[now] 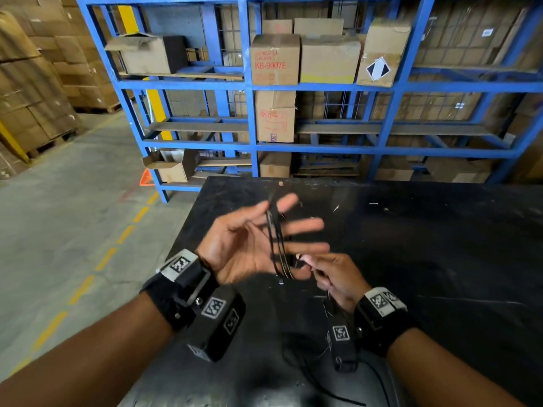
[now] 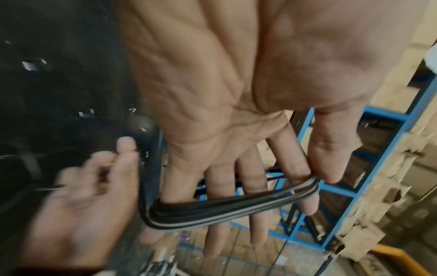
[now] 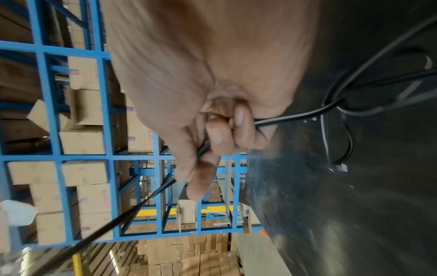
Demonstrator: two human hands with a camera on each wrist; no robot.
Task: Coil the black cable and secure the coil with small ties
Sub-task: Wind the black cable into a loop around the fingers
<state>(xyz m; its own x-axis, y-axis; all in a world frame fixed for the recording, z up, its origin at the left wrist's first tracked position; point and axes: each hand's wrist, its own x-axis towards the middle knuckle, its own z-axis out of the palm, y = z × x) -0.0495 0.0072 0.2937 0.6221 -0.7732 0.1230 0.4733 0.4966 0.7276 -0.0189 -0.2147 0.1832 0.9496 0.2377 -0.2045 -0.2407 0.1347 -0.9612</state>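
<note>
Above table (image 1: 440,245), black cable (image 1: 274,239) wound round left hand (image 1: 244,251), thumb-pinned, right hand (image 1: 338,280) pinching its tail.

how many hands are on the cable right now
2. The left hand carries the cable looped around its spread fingers, with the thumb pinning it. The right hand grips the loose strand just beside it. Neither is hidden.

The left hand (image 1: 249,248) lies palm up, fingers spread straight, thumb pinning loops of thin black cable (image 1: 276,245) to the forefinger, while the right hand (image 1: 338,280), just beside those loops, grips the cable in curled fingers.
</note>
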